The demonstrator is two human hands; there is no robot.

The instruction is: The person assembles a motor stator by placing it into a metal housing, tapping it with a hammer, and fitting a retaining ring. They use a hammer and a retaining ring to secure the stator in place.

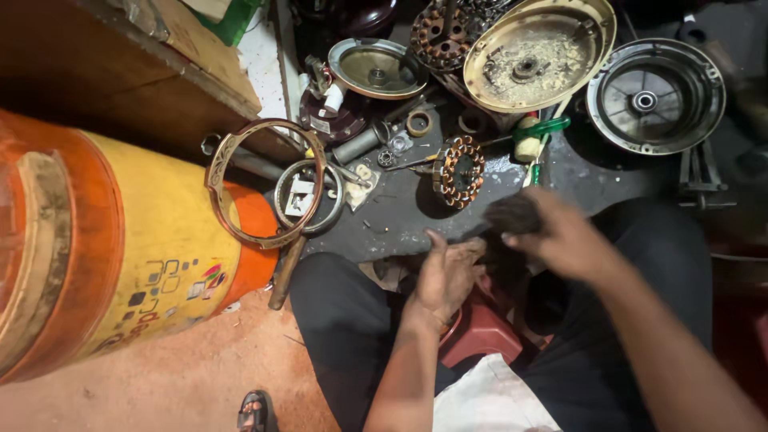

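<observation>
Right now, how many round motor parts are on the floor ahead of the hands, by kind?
Copper-wound stators: 2
Dished metal covers: 3
Open rings: 2
Total: 7

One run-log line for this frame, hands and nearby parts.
left hand: on dark part in lap | right hand: blurred, gripping dark object | copper-wound stator on floor ahead

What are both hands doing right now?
Left hand: curled against something dark, grip unclear.
Right hand: motion-blurred, closed on a dark object.
</observation>
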